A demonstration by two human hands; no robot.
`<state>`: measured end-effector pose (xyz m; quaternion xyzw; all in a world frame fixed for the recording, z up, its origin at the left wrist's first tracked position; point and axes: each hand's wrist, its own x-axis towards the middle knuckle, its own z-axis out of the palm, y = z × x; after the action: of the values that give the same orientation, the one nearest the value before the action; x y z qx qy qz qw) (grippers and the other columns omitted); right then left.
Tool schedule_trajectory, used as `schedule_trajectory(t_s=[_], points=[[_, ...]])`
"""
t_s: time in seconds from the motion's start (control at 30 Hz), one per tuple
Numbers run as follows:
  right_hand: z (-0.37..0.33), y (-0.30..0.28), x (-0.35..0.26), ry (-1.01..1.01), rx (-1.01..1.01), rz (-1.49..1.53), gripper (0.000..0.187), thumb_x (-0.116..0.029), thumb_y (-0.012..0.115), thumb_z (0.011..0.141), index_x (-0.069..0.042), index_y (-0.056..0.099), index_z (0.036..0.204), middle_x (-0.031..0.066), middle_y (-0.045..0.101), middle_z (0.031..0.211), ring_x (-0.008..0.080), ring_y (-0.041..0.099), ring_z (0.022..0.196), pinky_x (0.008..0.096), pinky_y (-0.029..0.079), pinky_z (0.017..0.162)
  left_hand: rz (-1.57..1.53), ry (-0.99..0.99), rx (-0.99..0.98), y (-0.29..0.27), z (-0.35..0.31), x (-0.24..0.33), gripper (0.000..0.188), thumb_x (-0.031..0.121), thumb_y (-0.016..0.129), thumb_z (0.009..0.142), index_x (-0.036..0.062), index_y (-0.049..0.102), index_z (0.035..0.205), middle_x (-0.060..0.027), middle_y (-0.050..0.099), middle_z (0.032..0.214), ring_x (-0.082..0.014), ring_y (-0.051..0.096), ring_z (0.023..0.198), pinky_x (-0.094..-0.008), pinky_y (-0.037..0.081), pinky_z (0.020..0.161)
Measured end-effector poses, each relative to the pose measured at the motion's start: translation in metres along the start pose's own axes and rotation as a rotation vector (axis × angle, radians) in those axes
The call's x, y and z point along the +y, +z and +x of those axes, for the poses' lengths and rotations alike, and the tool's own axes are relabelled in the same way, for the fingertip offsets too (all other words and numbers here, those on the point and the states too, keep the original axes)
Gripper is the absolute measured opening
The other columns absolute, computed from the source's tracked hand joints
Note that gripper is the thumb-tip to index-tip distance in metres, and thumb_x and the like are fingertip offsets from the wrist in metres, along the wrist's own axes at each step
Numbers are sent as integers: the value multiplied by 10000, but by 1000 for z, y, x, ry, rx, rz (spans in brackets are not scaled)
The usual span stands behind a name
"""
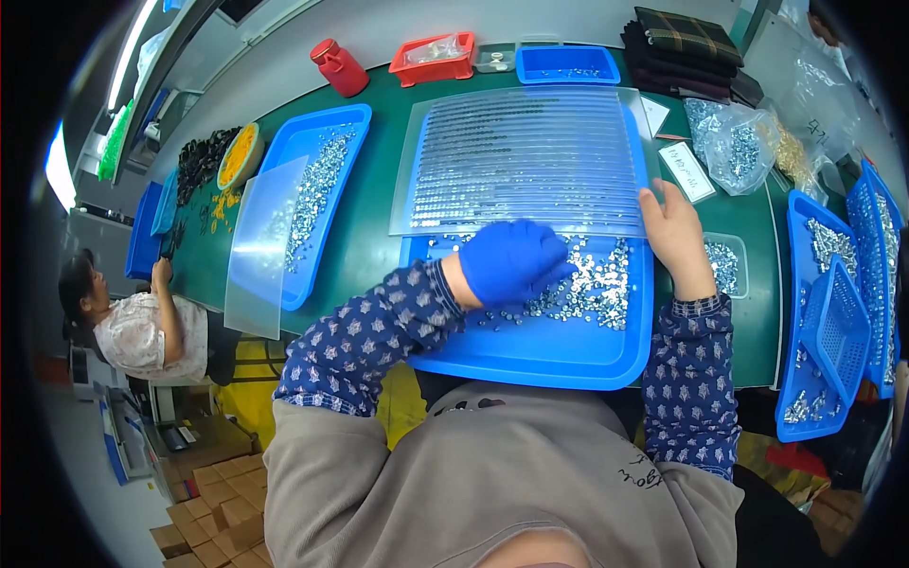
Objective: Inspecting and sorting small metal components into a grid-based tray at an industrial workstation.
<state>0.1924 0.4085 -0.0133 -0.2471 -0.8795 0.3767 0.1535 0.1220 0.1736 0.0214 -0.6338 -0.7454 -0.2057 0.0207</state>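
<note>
A clear grooved plate (530, 156) lies across the far part of a large blue tray (530, 367). Small shiny metal pieces (598, 289) are heaped in the tray's near part, and rows of them fill grooves at the plate's lower left. My left hand (516, 263), in a blue glove, is curled over the heap just below the plate's near edge; whatever its fingers hold is hidden. At the plate's right near corner, my bare right hand (678, 241) grips the edge, thumb toward the plate.
Left stands another blue tray (331, 204) of metal pieces with a clear sheet (260, 251) on it. A small clear box (727, 265) sits right of my right hand. Bags of parts (743, 147) and blue baskets (838, 312) are farther right. A person (142, 322) works at the left.
</note>
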Motion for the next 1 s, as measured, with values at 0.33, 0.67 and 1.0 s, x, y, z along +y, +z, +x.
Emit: schedule_trajectory(t_s=[0.33,0.67,1.0], points=[[-3,-3,-3,-12,-13,-117,515,-366,499,887,58,517,1179,195,634,809,317,629,771,383,474,727,74,-137,22,-14,77,-74,230,290,553,888,64,591,883,-131,589,811,-311,579,760,-393,476,673],[-8,-13,-21,62,-124,-210,516,-370,447,906,62,498,1183,291,602,1021,429,573,980,457,450,860,196,-128,-91,-10,72,-88,739,584,498,837,144,321,1404,-197,223,1470,-394,188,1364,-573,149,1077],[-9,-14,-16,26,-134,-181,500,-349,445,917,80,490,1168,300,605,986,436,586,931,469,465,818,250,151,-428,-6,72,-75,876,650,497,790,136,223,1445,-205,170,1488,-389,165,1372,-575,122,1085]])
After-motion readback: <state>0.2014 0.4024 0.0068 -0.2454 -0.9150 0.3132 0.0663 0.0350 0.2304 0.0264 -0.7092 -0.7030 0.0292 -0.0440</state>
